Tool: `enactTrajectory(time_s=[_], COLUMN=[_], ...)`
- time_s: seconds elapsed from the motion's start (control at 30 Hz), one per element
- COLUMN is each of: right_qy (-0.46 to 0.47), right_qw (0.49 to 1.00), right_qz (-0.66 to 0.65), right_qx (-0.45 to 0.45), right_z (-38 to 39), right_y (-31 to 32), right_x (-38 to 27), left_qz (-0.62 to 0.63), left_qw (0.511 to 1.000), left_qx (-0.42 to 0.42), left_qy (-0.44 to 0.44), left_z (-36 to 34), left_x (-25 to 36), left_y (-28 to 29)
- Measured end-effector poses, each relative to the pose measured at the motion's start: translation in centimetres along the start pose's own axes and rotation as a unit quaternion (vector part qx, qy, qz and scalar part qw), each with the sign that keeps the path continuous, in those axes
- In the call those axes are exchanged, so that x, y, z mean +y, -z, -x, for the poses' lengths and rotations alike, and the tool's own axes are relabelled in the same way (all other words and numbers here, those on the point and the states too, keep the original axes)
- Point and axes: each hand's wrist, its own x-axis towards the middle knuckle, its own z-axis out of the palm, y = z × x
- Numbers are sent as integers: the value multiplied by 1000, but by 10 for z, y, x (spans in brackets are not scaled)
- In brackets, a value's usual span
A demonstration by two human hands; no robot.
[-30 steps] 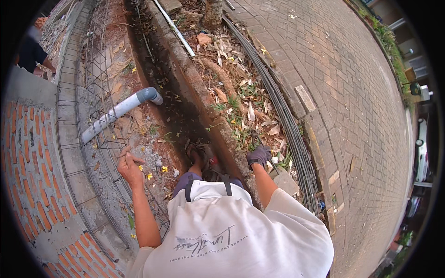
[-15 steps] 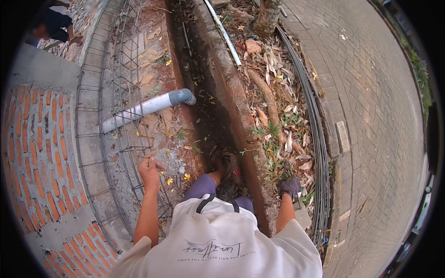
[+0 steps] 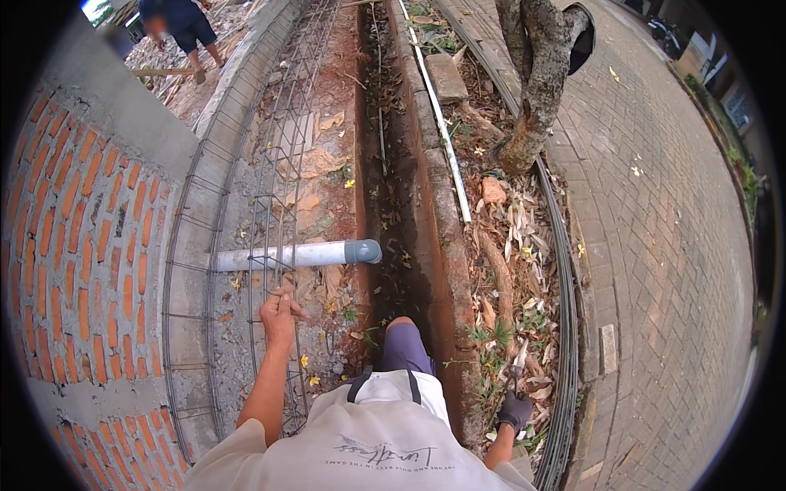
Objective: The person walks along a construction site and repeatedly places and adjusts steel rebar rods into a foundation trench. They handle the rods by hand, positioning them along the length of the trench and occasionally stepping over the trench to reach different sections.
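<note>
My bare left hand [image 3: 278, 317] is at the long rebar cage [image 3: 268, 196] lying on the ground to the left. Its fingers are bent together beside the steel bars, and I cannot make out what is in them. A dark glove covers my right hand [image 3: 515, 409], low above the leafy strip on the right. It is closed around a dark metal hand tool that looks like pincers [image 3: 516, 373]; the tool points forward. Ahead of my left hand, a white pipe [image 3: 299, 255] with a grey elbow [image 3: 363, 251] crosses under the cage bars and ends over the trench.
I straddle a narrow, wet trench [image 3: 401, 204]. Left stands a brick wall [image 3: 82, 245] with another rebar cage [image 3: 192, 245] along it. Right are a thin white pipe [image 3: 438, 114], a tree trunk [image 3: 532, 106], bundled steel rods [image 3: 565, 327] and paving [image 3: 655, 245]. A person [image 3: 180, 24] is at the far left.
The view has shifted forward, bringing more of the tree and the far person into sight. My right hand has moved back toward my body with the tool. My left hand stays by the cage.
</note>
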Motion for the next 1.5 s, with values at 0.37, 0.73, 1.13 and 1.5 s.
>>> enactTrajectory(time_s=[0.37, 0.73, 1.13, 1.5], right_qy=[66, 217, 392, 349], right_qw=[997, 969, 917, 705], right_qz=[-14, -98, -57, -275], right_qx=[32, 62, 34, -553], right_z=[-31, -114, -136, -2], right_y=[-20, -42, -120, -214], right_x=[-147, -381, -646, -974], left_qz=[36, 101, 66, 26], left_qw=[995, 992, 983, 989], left_qx=[-91, -80, -169, -56], left_qy=[-12, -17, -4, -135], left_z=[-125, -220, -375, -578], left_x=[48, 74, 128, 198], left_y=[-142, -217, -333, -377])
